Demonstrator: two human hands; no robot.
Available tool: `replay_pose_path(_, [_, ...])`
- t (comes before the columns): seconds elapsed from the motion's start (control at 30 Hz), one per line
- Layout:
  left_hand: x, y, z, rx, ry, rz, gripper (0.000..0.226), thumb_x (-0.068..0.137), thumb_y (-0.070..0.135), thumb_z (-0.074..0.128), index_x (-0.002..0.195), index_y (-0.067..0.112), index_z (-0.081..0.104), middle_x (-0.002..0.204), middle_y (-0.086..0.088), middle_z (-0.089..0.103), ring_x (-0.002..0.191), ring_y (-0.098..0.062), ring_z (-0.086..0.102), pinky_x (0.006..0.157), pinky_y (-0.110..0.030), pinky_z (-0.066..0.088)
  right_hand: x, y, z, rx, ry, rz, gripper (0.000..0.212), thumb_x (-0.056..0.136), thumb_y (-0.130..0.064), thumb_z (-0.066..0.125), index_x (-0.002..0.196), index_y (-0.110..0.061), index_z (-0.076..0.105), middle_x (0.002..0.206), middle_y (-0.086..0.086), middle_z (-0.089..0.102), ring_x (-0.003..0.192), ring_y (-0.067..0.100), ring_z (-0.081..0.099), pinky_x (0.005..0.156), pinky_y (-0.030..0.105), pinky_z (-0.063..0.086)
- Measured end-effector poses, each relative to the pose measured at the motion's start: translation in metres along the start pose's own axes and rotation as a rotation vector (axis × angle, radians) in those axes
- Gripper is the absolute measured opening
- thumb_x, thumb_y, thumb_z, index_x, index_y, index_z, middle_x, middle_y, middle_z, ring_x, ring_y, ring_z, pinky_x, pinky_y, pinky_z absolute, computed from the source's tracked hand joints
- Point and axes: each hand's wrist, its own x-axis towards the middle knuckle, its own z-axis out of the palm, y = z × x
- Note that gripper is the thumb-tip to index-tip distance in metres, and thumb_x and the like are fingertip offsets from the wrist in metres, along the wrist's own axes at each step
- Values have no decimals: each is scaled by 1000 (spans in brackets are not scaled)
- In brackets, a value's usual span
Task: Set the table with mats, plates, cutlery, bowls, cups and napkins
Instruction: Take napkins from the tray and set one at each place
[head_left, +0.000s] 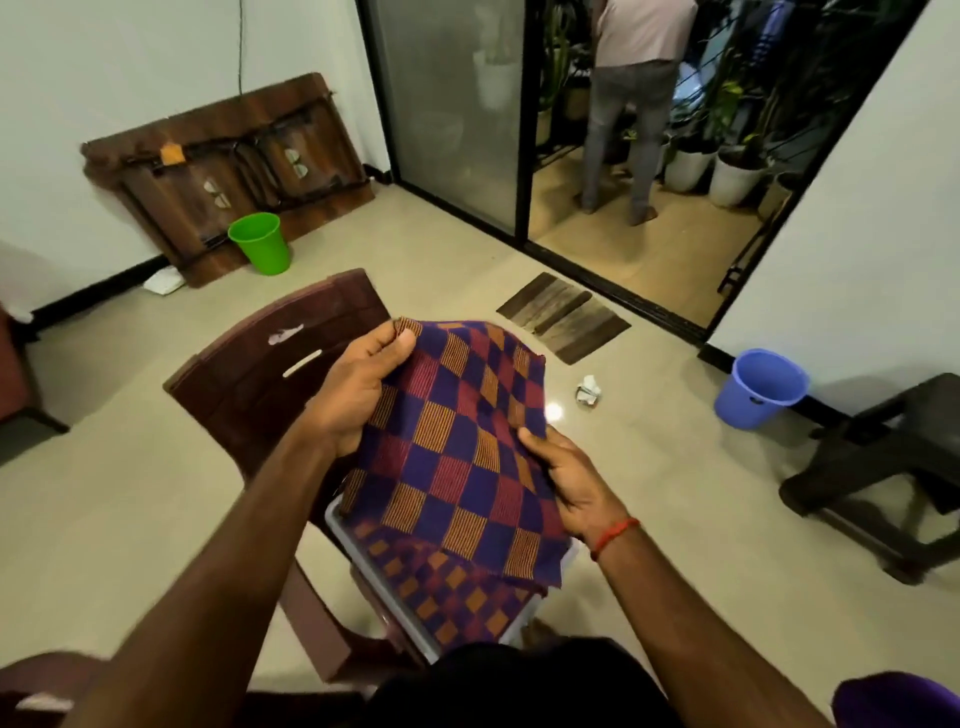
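A checkered mat (462, 447) in purple, red and orange is held up in front of me. My left hand (353, 395) grips its upper left corner, thumb on top. My right hand (566, 478) holds its right edge, fingers curled under the cloth. Below it a clear plastic tray (337, 525) rests on a dark brown chair (270, 374) and holds another checkered mat (441, 592) of the same pattern.
A green bucket (261, 242) stands by a folded wooden table (228, 171) against the wall. A blue bucket (759, 387) and a dark stool (883, 467) are at the right. Crumpled paper (589, 389) lies on the floor. A person (628, 104) stands on the balcony.
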Motion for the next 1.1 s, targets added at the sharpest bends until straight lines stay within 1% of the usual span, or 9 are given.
replay_pose_path(0.17, [19,-15,23,-44,-122,-39,8,89,23,65,89,28,71,90,0,75,80,-12,71,71,-26,59,-39,-43,-33,-218,196,-254,33,94,-6,62,127,-4,62,121,19,69,105,33,69,84,41,61])
replay_pose_path(0.3, [32,-33,52,-78,-243,-105,34,77,15,75,109,18,62,101,-12,76,88,-23,75,74,-36,64,-73,-66,-54,-210,340,-339,32,94,-6,63,126,-7,62,116,15,72,103,32,71,80,42,62])
replay_pose_path(0.53, [52,-52,114,29,-481,-222,52,79,13,77,126,20,56,104,-20,75,98,-34,73,79,-51,62,-140,-99,-96,-212,455,-391,33,93,-1,62,125,-11,60,112,10,74,98,28,73,75,39,63])
replay_pose_path(0.63, [60,-56,142,122,-557,-217,44,89,8,71,127,23,54,104,-23,72,98,-38,72,79,-60,59,-166,-110,-113,-285,513,-452,37,91,0,65,126,-11,59,112,10,74,103,30,72,75,39,62])
replay_pose_path(0.77, [62,-45,190,85,-583,-91,29,85,-1,67,100,24,67,98,-15,73,93,-29,73,77,-47,63,-199,-130,-127,-385,646,-638,38,87,-1,68,123,-14,63,109,4,76,102,27,72,78,41,62])
replay_pose_path(0.87, [60,-29,223,23,-547,-33,31,78,-4,66,66,24,68,73,0,71,69,-12,70,59,-28,59,-224,-150,-133,-429,667,-794,22,87,1,67,102,-14,73,102,5,77,97,25,73,79,41,62])
replay_pose_path(0.93, [65,-24,240,27,-576,-14,40,85,-12,61,64,22,66,72,-4,69,65,-15,68,53,-29,56,-238,-163,-137,-474,641,-859,40,89,15,58,75,-19,75,101,3,76,98,24,71,75,39,62])
replay_pose_path(1.0, [70,-24,254,13,-588,7,52,92,-17,50,62,23,63,73,-6,67,66,-18,69,48,-27,55,-247,-173,-144,-546,662,-895,52,90,21,54,63,-20,73,106,0,74,103,23,69,68,36,62])
replay_pose_path(1.1, [74,-24,281,-55,-578,-28,25,90,0,60,79,23,65,83,-5,70,69,-18,68,49,-28,52,-257,-181,-159,-599,737,-931,45,86,24,54,64,-11,72,113,4,72,109,29,68,69,40,63])
